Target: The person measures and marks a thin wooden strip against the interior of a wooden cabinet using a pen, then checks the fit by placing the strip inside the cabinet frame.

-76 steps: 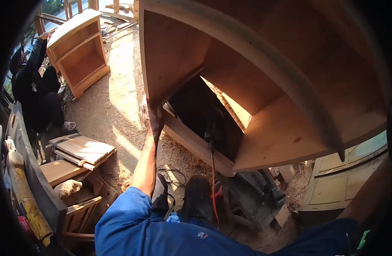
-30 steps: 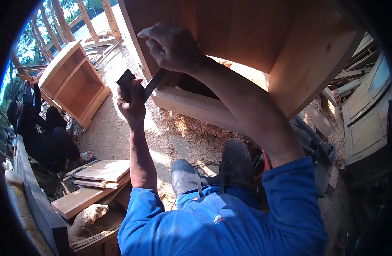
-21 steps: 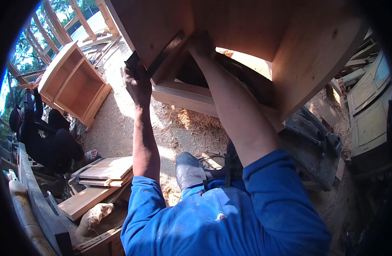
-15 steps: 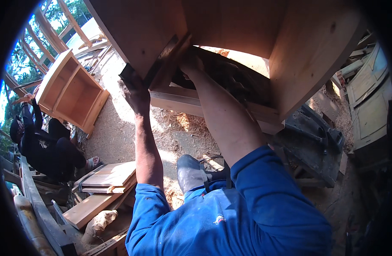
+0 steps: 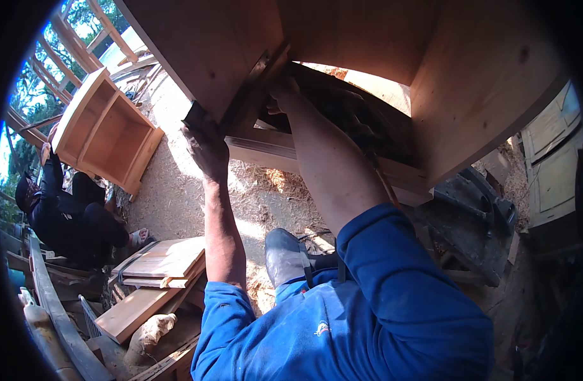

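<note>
A large wooden cabinet carcass (image 5: pixel 488 108) fills the upper part of the view, its inside toward me. At the front edge of its left panel (image 5: pixel 205 47), my left hand (image 5: pixel 207 149) is closed on a small dark flat piece (image 5: pixel 201 118), whose kind is unclear in the shade. A narrow wooden strip (image 5: pixel 258 89) slants along the inside of that panel. My right hand (image 5: pixel 284 95) reaches into the carcass over the front rail (image 5: pixel 266 152), fingers curled beside the strip. Shadow hides what they grip.
Stacked boards (image 5: pixel 167 260) lie at the lower left. A person in dark clothes (image 5: pixel 75 213) crouches at the left beside a small wooden cabinet (image 5: pixel 110 136). A dark metal frame (image 5: pixel 469 216) stands at the right. Shavings cover the ground (image 5: pixel 171 190).
The carcass's right side and front rail sit slightly farther right and lower in view. My hands keep nearly the same places on it. The other person's raised arm has shifted slightly.
</note>
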Demonstrator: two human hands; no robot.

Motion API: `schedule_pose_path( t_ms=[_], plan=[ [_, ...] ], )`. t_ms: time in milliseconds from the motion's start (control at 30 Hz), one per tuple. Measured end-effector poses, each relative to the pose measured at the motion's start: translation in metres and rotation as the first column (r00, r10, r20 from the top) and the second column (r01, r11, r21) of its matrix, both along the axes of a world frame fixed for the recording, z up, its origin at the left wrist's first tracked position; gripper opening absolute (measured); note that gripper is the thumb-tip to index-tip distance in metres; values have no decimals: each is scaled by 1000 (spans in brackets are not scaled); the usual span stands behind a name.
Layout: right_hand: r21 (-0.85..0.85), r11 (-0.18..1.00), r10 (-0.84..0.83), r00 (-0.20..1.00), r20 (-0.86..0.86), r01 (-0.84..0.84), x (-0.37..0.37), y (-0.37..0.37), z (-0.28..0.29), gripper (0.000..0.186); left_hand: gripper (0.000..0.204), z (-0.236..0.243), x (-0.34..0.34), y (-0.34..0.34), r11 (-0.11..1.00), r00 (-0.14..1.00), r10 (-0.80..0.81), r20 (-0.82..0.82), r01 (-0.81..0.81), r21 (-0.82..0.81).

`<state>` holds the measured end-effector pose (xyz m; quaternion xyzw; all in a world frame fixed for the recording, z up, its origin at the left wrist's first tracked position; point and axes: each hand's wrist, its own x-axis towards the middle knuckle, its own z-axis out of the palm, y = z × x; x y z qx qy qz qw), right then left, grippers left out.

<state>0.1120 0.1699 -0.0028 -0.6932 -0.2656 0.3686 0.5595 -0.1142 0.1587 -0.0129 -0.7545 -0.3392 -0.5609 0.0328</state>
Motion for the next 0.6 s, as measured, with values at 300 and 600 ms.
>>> schedule_pose_path(
  t_ms=[300, 600],
  plan=[
    [271, 945, -50, 898, -436, 184, 5, 42, -28, 43, 36, 5, 5, -2, 999, 1000, 27, -1, -27, 23],
    [257, 956, -45, 934, -354, 144, 3, 52, -34, 26, 40, 11, 9, -13, 999, 995, 10, 97, -6, -39]
  ],
)
